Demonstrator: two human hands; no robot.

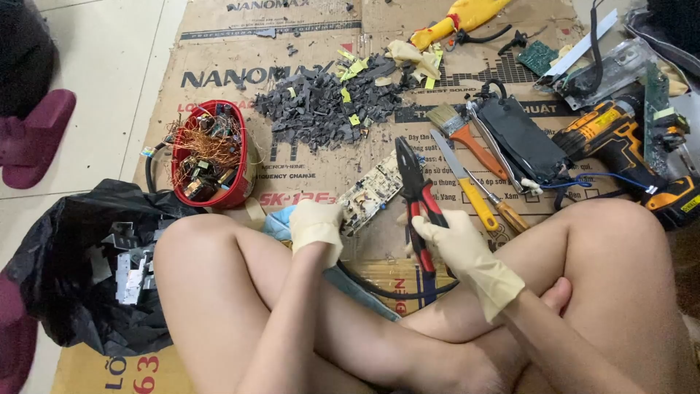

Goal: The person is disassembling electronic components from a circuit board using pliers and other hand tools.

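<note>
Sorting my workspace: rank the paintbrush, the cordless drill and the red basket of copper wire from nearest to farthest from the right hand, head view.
1. Paintbrush, just above the right hand.
2. Cordless drill, far right.
3. Red basket of copper wire, far left.

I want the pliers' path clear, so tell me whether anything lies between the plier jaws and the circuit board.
Nothing visible does. The right hand grips the pliers and the left hand holds the circuit board right beside them; only bare cardboard shows in the narrow gap between tips and board.
</note>
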